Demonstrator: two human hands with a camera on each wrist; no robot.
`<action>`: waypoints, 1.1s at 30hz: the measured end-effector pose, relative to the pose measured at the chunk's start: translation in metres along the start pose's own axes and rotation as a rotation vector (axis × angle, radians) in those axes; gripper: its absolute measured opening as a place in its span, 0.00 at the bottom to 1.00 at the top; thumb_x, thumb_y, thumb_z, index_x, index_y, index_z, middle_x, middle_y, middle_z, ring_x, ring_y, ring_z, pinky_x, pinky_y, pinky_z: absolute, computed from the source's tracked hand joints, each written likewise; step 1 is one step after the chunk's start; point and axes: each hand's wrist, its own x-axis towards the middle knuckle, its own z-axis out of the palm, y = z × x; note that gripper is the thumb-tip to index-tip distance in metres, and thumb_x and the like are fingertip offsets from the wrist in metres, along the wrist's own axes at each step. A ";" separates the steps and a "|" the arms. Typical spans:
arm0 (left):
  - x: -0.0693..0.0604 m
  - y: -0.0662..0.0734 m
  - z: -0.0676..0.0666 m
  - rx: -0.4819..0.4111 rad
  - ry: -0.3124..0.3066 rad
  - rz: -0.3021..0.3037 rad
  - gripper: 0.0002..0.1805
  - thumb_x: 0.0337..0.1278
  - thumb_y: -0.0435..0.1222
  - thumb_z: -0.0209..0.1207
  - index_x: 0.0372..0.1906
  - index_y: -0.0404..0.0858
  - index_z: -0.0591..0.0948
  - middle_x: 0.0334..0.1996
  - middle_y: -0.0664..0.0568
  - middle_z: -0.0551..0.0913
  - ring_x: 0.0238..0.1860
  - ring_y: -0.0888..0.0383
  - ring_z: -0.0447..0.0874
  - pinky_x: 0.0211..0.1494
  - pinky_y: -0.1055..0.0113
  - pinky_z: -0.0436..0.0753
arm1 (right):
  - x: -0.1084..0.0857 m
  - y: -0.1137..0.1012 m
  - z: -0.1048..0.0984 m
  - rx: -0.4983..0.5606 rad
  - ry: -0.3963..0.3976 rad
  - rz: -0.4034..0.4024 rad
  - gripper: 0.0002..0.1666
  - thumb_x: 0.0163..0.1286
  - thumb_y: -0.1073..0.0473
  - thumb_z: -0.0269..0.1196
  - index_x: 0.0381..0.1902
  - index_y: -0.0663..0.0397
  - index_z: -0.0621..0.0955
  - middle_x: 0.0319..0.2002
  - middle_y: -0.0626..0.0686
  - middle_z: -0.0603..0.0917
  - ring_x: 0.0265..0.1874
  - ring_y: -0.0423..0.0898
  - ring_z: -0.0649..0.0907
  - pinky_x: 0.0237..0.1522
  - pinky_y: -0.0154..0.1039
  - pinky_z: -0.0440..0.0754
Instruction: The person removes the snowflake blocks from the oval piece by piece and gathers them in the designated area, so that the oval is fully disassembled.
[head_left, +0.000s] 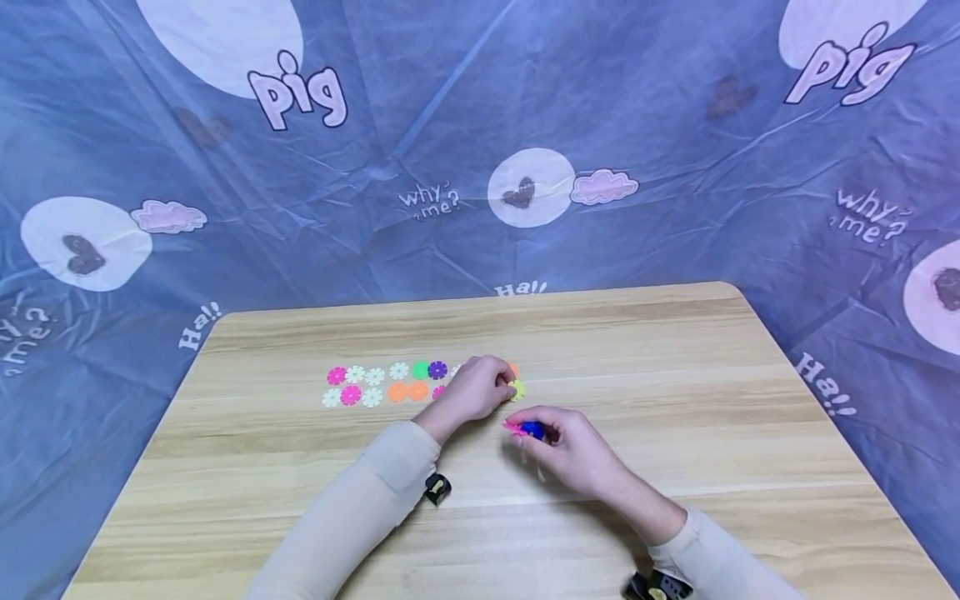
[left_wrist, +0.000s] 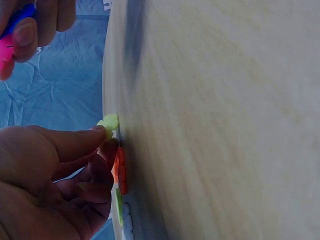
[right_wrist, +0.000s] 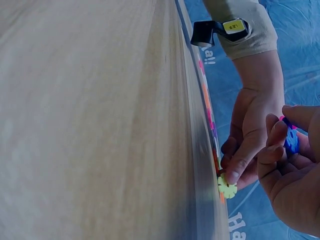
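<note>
My left hand (head_left: 477,388) pinches a yellow-green notched plastic disc (right_wrist: 227,187) between thumb and finger, low over the table at the right end of two rows of such discs. Closer to me, my right hand (head_left: 576,451) holds a pink disc (head_left: 514,427) and a blue disc (head_left: 533,430) above the table, raised off the wood. An orange-red disc (left_wrist: 122,170) lies beside the left fingertips in the left wrist view. In the head view, the left hand covers part of both rows.
The two rows hold several flat discs, among them a purple one (head_left: 437,370), a green one (head_left: 420,370) and an orange one (head_left: 397,392). They lie on a wooden table (head_left: 247,467). A blue printed cloth (head_left: 420,108) hangs behind its far edge.
</note>
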 end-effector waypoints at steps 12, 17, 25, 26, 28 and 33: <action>0.002 -0.002 0.000 0.055 0.015 0.022 0.09 0.63 0.33 0.73 0.45 0.35 0.90 0.33 0.52 0.86 0.36 0.60 0.79 0.48 0.65 0.83 | 0.001 0.000 0.002 0.016 -0.015 0.005 0.14 0.73 0.61 0.72 0.54 0.58 0.90 0.48 0.57 0.93 0.32 0.32 0.84 0.37 0.31 0.86; -0.005 -0.008 -0.002 0.019 0.030 0.033 0.09 0.66 0.34 0.71 0.48 0.36 0.90 0.38 0.51 0.89 0.39 0.59 0.83 0.50 0.64 0.85 | 0.001 -0.001 0.002 0.022 -0.021 0.009 0.14 0.73 0.60 0.72 0.54 0.58 0.90 0.50 0.58 0.93 0.32 0.33 0.84 0.37 0.32 0.86; -0.029 -0.014 -0.017 -0.205 0.044 0.055 0.12 0.76 0.37 0.63 0.56 0.37 0.89 0.41 0.50 0.91 0.40 0.59 0.86 0.48 0.64 0.87 | 0.002 0.000 0.001 0.031 -0.032 0.034 0.14 0.74 0.60 0.72 0.54 0.57 0.90 0.51 0.58 0.92 0.31 0.35 0.83 0.35 0.32 0.85; -0.032 -0.014 -0.019 -0.244 0.040 0.059 0.12 0.76 0.37 0.63 0.56 0.37 0.88 0.40 0.49 0.91 0.39 0.57 0.86 0.45 0.64 0.87 | 0.002 0.001 0.001 0.030 -0.032 0.035 0.14 0.74 0.60 0.72 0.54 0.57 0.90 0.51 0.59 0.92 0.32 0.35 0.83 0.36 0.32 0.85; -0.039 -0.014 -0.022 -0.310 0.031 0.075 0.12 0.77 0.38 0.63 0.56 0.36 0.88 0.39 0.47 0.90 0.36 0.54 0.86 0.39 0.66 0.86 | 0.002 0.001 0.001 0.027 -0.033 0.037 0.14 0.74 0.59 0.72 0.54 0.57 0.90 0.51 0.59 0.92 0.32 0.35 0.83 0.36 0.32 0.86; -0.052 -0.013 -0.029 -0.372 0.025 0.177 0.12 0.77 0.39 0.63 0.55 0.36 0.88 0.40 0.50 0.89 0.36 0.56 0.84 0.40 0.68 0.85 | 0.003 0.001 -0.001 0.006 -0.027 0.027 0.15 0.74 0.58 0.72 0.55 0.57 0.90 0.51 0.57 0.92 0.33 0.34 0.83 0.38 0.32 0.86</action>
